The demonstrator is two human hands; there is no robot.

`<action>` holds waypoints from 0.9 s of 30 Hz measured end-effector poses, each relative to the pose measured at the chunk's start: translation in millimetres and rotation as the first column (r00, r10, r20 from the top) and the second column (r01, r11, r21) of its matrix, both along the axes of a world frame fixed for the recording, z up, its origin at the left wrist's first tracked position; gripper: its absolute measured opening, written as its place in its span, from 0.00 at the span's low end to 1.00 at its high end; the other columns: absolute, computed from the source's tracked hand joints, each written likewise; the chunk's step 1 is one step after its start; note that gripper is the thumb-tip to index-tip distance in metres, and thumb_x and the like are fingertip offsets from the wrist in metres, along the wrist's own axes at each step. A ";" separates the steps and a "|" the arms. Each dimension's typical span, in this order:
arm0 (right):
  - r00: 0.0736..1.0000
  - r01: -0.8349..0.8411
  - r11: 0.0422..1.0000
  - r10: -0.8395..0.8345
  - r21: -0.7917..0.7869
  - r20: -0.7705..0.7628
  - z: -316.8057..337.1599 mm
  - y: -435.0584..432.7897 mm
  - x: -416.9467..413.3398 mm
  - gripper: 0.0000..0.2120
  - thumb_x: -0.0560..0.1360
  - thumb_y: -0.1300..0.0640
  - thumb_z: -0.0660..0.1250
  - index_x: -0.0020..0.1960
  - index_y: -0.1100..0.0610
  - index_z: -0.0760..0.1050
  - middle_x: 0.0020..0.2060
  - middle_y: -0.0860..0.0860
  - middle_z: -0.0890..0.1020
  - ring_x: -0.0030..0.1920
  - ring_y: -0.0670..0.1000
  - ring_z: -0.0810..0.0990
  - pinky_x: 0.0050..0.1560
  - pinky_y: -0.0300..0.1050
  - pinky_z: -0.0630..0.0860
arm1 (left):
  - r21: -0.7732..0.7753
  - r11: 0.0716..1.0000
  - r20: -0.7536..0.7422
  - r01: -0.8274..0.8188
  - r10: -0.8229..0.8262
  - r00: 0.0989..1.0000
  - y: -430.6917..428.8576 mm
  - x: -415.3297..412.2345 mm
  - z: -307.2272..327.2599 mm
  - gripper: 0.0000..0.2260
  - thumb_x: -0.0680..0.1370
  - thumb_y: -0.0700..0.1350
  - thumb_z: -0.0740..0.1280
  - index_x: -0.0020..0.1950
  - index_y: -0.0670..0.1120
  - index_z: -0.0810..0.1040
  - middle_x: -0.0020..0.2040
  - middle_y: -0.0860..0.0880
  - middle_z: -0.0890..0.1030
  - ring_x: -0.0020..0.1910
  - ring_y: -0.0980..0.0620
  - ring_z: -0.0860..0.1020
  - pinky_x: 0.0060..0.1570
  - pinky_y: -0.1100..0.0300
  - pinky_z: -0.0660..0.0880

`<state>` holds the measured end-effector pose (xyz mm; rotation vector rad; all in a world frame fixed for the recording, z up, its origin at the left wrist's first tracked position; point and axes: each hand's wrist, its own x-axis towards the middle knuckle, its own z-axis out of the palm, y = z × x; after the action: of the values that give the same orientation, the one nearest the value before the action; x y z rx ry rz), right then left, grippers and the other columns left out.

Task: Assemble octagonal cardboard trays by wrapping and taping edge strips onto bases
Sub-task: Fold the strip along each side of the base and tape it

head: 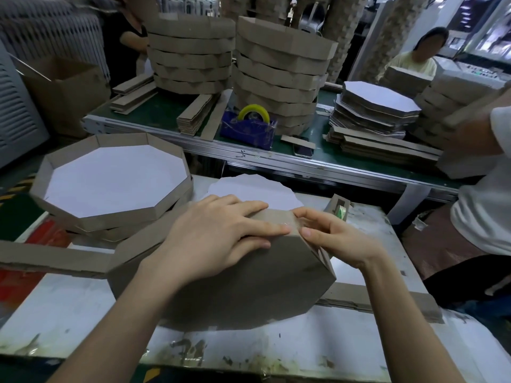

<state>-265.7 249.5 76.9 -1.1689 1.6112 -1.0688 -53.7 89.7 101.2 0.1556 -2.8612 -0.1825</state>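
Head view: finished trays (116, 186) stacked aside, my flat left hand (218, 233) presses this base (249, 286) while my right hand (334, 239) pinches its half-wrapped strip (55, 258).

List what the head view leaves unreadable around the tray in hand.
Head view:
- Corner joint, tape or none: covered by left hand and right hand.
- Edge strip: free end cut off by left frame edge.
- Tray: inside faces away, only brown underside shows.
- Neighbour's hand at right: motion-blurred.
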 end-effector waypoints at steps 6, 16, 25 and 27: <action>0.938 -0.197 0.966 0.235 0.164 -0.256 29.4 -7.1 16.0 0.28 0.66 0.43 0.79 0.61 0.28 0.71 0.59 0.33 0.78 0.61 0.39 0.78 0.57 0.35 0.77 | 0.236 0.970 -0.009 0.051 -0.050 0.999 -17.4 5.3 4.5 0.17 0.74 0.68 0.58 0.63 0.76 0.68 0.69 0.65 0.71 0.65 0.60 0.70 0.60 0.56 0.69; 0.837 -0.090 0.994 0.042 -0.060 -0.545 134.9 -14.4 73.6 0.26 0.68 0.50 0.78 0.62 0.55 0.76 0.53 0.51 0.83 0.52 0.51 0.84 0.51 0.53 0.82 | 0.514 0.757 -0.340 0.403 -0.252 0.906 -50.6 32.2 62.5 0.21 0.75 0.52 0.69 0.67 0.62 0.72 0.65 0.66 0.73 0.66 0.66 0.70 0.60 0.73 0.68; 0.708 -0.054 0.962 -0.152 -0.267 -0.689 199.2 -53.2 116.7 0.17 0.69 0.61 0.78 0.55 0.54 0.77 0.45 0.47 0.82 0.47 0.46 0.82 0.44 0.42 0.79 | 0.230 0.904 -0.465 0.360 -0.223 0.857 -86.1 67.5 135.9 0.29 0.73 0.50 0.69 0.74 0.54 0.68 0.68 0.61 0.72 0.68 0.61 0.70 0.68 0.56 0.68; 0.653 -0.058 0.953 -0.189 -0.298 -0.733 192.7 -71.8 129.5 0.16 0.68 0.60 0.78 0.51 0.51 0.76 0.41 0.44 0.80 0.42 0.42 0.79 0.41 0.36 0.73 | 0.174 0.932 -0.453 0.318 -0.211 0.866 -99.8 79.4 134.0 0.31 0.73 0.47 0.72 0.75 0.52 0.66 0.68 0.59 0.71 0.68 0.58 0.69 0.68 0.57 0.67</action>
<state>-136.2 177.7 269.7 -1.9647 2.1853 -0.9288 25.7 -10.1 235.2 -0.2152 -2.3974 -0.5532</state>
